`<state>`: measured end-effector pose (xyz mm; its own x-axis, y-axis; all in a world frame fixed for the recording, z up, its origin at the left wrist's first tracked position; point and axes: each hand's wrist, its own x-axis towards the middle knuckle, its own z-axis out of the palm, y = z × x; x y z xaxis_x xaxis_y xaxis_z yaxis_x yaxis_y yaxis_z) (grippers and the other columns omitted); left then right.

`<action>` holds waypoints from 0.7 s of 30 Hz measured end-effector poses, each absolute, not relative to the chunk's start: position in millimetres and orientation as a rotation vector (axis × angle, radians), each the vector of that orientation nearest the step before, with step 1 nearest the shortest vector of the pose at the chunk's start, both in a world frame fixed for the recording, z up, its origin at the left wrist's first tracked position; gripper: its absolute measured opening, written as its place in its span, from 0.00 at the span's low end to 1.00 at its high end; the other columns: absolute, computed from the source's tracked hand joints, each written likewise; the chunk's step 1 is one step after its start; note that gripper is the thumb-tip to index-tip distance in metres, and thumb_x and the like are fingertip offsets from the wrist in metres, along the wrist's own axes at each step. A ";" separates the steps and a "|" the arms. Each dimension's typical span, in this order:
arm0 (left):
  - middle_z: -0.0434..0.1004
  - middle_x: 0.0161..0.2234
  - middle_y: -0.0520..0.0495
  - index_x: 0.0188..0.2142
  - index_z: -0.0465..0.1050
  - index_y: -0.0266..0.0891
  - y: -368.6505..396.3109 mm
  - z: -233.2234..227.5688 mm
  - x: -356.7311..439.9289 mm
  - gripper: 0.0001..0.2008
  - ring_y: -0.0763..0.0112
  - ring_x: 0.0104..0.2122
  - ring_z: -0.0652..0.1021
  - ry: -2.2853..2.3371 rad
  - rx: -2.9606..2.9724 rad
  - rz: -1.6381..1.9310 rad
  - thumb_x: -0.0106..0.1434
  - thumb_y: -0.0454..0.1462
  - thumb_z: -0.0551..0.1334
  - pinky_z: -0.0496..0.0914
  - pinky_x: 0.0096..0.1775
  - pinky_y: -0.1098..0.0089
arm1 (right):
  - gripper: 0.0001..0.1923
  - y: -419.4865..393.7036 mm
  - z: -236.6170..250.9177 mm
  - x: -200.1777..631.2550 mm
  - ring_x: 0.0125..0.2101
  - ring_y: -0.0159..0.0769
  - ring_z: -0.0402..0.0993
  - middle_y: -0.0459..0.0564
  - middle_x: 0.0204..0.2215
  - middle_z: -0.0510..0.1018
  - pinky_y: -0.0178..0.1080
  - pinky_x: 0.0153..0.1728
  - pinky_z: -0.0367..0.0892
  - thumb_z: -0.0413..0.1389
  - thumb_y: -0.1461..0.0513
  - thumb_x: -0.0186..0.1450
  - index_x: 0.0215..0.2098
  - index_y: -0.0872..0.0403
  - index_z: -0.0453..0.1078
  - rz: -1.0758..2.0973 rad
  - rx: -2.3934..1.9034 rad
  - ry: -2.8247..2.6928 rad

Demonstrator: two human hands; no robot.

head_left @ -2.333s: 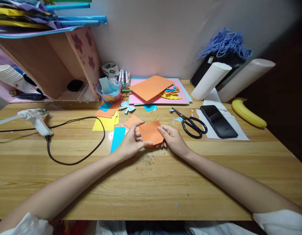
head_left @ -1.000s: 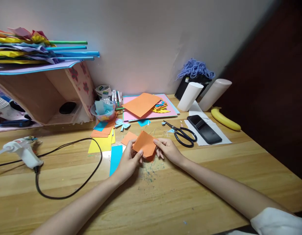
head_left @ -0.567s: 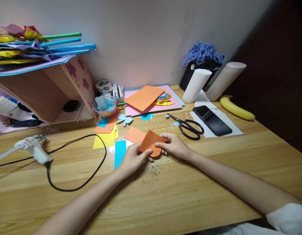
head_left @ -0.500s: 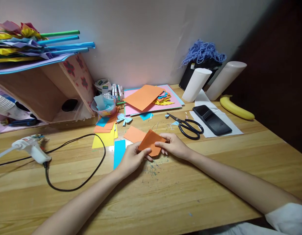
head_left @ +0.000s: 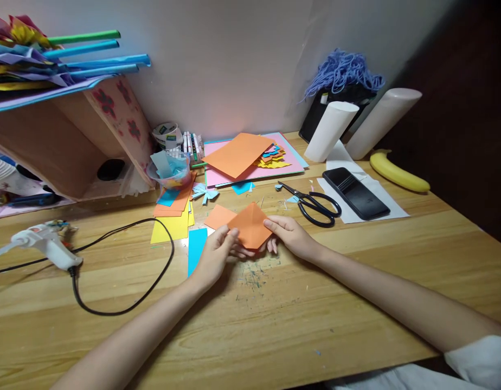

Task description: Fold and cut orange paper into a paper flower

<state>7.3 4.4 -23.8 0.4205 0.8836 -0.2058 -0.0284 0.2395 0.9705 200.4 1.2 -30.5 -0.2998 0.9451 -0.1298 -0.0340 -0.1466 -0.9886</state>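
Your left hand (head_left: 215,257) and right hand (head_left: 290,237) each pinch one side of the orange paper (head_left: 250,226), holding it just above the bench (head_left: 275,303). At 10 o'clock from it lies another orange piece (head_left: 218,215), touching; at 2 o'clock the scissors (head_left: 313,201), near; at 9 o'clock the glue gun (head_left: 47,245), well apart.

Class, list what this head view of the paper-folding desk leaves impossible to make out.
1. Underside of the orange paper: hidden by the sheet itself and both hands, left hand, right hand.
2. Tape roll label: too small to read.
3. Glue gun nozzle: cut off by the left edge.
4. Phone screen: dark.
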 end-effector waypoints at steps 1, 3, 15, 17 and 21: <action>0.77 0.27 0.49 0.40 0.65 0.37 4.0 -22.9 8.3 0.17 0.69 0.27 0.78 0.904 1.170 0.754 0.57 0.46 0.61 0.71 0.30 0.71 | 0.19 1.5 -30.5 200.7 0.13 0.26 0.67 0.44 0.14 0.72 0.29 0.15 0.63 0.51 0.48 0.61 0.27 0.56 0.63 1.564 -1.106 -1.309; 0.76 0.32 0.47 0.47 0.61 0.38 3.0 -22.1 10.0 0.21 0.70 0.28 0.78 0.862 1.202 0.744 0.55 0.41 0.64 0.71 0.33 0.70 | 0.18 1.3 -30.2 200.2 0.14 0.26 0.68 0.46 0.17 0.74 0.30 0.17 0.64 0.51 0.49 0.62 0.30 0.57 0.64 1.591 -1.091 -1.329; 0.69 0.29 0.51 0.36 0.68 0.36 0.4 -21.9 5.8 0.11 0.74 0.29 0.68 0.970 1.539 0.655 0.62 0.42 0.55 0.62 0.30 0.75 | 0.16 -0.4 -32.7 200.3 0.34 0.32 0.73 0.49 0.35 0.76 0.35 0.33 0.71 0.59 0.61 0.57 0.44 0.52 0.68 1.200 -1.090 -1.434; 0.68 0.28 0.51 0.35 0.67 0.36 0.8 -22.1 7.0 0.12 0.75 0.27 0.67 1.015 1.509 0.711 0.62 0.44 0.55 0.61 0.29 0.75 | 0.10 -1.1 -32.8 199.7 0.33 0.32 0.73 0.49 0.34 0.77 0.36 0.33 0.71 0.59 0.61 0.57 0.38 0.53 0.71 1.149 -1.099 -1.438; 0.69 0.28 0.51 0.31 0.68 0.35 2.6 -20.5 8.5 0.12 0.75 0.28 0.68 1.044 1.527 0.754 0.62 0.43 0.55 0.63 0.31 0.75 | 0.06 -3.2 -31.2 198.9 0.32 0.33 0.73 0.49 0.32 0.76 0.37 0.33 0.70 0.59 0.61 0.58 0.34 0.54 0.73 0.972 -1.157 -1.447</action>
